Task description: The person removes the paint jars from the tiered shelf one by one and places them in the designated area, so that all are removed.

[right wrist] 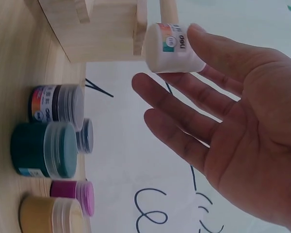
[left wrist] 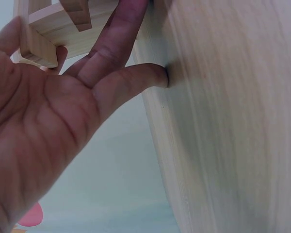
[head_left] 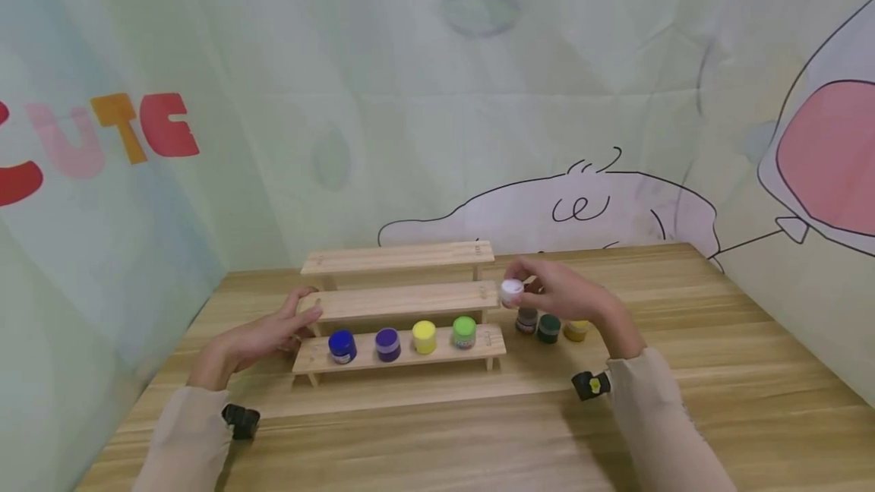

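A three-tier wooden stand [head_left: 410, 300] stands on the table. My left hand [head_left: 270, 332] grips the left end of its middle tier; in the left wrist view, one finger reaches down to the tabletop. Just off the right end of that tier, my right hand [head_left: 563, 291] pinches a white paint jar [right wrist: 167, 48] between thumb and fingers, above the table. The lowest tier carries a blue jar [head_left: 342, 347], a purple jar [head_left: 387, 345], a yellow jar [head_left: 424, 337] and a light green jar [head_left: 464, 332], in a row.
Beneath and beside my right hand, a dark jar [right wrist: 56, 104], a dark green jar [head_left: 548, 329] and an ochre jar [head_left: 576, 331] stand on the table. Behind them the right wrist view shows a magenta jar [right wrist: 72, 196] and a partly hidden bluish jar [right wrist: 86, 136]. A printed curtain [head_left: 410, 97] hangs behind.
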Demonstrator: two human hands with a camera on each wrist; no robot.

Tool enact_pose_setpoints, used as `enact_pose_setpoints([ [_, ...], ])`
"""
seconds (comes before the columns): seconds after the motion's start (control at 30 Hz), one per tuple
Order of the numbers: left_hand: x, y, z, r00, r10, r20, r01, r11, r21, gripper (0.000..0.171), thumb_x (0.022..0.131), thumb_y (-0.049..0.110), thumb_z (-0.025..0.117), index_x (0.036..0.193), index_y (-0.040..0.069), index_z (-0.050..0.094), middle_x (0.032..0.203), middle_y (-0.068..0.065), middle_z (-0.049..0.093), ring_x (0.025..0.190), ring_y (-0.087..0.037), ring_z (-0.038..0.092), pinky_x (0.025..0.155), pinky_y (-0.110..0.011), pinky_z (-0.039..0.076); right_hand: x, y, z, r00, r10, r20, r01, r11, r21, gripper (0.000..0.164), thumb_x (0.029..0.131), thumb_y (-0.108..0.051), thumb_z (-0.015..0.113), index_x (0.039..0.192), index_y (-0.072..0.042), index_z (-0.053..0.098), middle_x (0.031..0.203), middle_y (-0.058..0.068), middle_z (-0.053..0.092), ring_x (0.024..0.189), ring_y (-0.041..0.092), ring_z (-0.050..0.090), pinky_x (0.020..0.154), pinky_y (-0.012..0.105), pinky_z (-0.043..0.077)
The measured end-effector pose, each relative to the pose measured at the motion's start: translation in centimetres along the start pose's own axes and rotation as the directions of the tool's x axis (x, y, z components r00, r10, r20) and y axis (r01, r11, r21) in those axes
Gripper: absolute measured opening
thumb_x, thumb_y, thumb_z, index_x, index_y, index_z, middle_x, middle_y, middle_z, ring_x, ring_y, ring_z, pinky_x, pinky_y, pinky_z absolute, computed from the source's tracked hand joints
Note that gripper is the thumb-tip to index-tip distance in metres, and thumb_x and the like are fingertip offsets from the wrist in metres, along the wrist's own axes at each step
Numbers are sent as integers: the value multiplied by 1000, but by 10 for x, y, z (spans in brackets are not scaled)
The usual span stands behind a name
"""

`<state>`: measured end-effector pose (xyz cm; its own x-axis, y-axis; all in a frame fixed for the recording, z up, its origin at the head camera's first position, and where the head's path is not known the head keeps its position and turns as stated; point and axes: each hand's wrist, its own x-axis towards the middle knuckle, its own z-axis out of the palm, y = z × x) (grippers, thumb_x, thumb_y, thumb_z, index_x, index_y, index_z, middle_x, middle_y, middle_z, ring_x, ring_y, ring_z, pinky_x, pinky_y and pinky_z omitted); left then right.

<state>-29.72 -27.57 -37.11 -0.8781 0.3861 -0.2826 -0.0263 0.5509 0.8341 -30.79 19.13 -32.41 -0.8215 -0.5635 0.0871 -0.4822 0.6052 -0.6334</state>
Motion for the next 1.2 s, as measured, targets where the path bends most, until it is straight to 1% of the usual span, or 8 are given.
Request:
enact_pose_setpoints([
  [0.17, 0, 0, 0, 1000, -7, 1, 7, 1000, 2, 66, 107, 48, 38, 152, 19, -2, 138, -28, 38, 116, -34, 54, 97, -51, 45, -6, 8, -7, 999, -8, 35, 8, 1000, 10, 25, 96, -23, 71, 114, -11, 59, 108, 4, 65, 99, 21, 64, 86, 40, 53],
  [0.37, -1, 1, 0, 1000, -2, 0, 2, 1000, 10, 65, 108, 47, 38, 151, 18, -1, 138, -28, 39, 115, -33, 54, 97, -50, 46, -17, 22, -19, 998, 29, 64, -31, 999, 30, 28, 96, -22, 70, 118, -10, 57, 115, 10, 64, 105, 27, 63, 82, 43, 55],
  [0.6, -1, 3, 1, 1000, -7, -5, 7, 1000, 13, 64, 108, 47, 37, 151, 18, 0, 133, -27, 43, 112, -32, 57, 95, -49, 47, -30, 36, -30, 995, 59, 80, -62, 997, 39, 28, 96, -23, 70, 117, -10, 58, 116, 10, 64, 108, 27, 60, 88, 44, 49],
  [0.7, -1, 3, 1, 1000, -4, -5, 5, 1000, 18, 64, 108, 48, 37, 151, 18, 1, 133, -27, 43, 114, -32, 56, 97, -50, 46, -35, 42, -34, 993, 54, 107, -63, 995, 77, 27, 96, -19, 70, 117, -9, 57, 118, 11, 64, 111, 30, 59, 91, 46, 49],
  [0.8, 0, 2, 1, 1000, -2, -7, 2, 1000, 23, 64, 108, 48, 37, 151, 17, 0, 134, -27, 42, 116, -34, 55, 98, -52, 45, -40, 47, -37, 988, 53, 145, -73, 989, 132, 26, 95, -13, 69, 118, -8, 56, 118, 12, 64, 112, 31, 58, 90, 46, 50],
  [0.97, 1, 1, 0, 1000, -4, -7, 4, 1000, 27, 66, 108, 49, 37, 151, 17, -1, 134, -27, 42, 117, -34, 55, 99, -53, 45, -47, 53, -40, 977, 77, 197, -115, 974, 195, 31, 94, -11, 69, 122, -5, 55, 114, 13, 65, 105, 29, 59, 85, 42, 48],
  [1.07, 1, 1, 0, 1000, -1, -6, 1, 1000, 29, 65, 108, 48, 37, 151, 17, 0, 134, -27, 43, 116, -34, 56, 98, -52, 45, -50, 60, -41, 972, 114, 208, -156, 968, 196, 32, 94, -15, 71, 121, -6, 55, 110, 13, 66, 100, 27, 59, 83, 41, 46],
  [1.2, 0, 1, 1, 1000, 4, -3, -4, 1000, 30, 65, 108, 48, 36, 151, 17, 0, 134, -27, 43, 115, -34, 56, 97, -52, 46, -54, 71, -42, 963, 168, 210, -208, 960, 187, 32, 94, -19, 71, 120, -9, 55, 112, 12, 65, 102, 28, 58, 84, 43, 48],
])
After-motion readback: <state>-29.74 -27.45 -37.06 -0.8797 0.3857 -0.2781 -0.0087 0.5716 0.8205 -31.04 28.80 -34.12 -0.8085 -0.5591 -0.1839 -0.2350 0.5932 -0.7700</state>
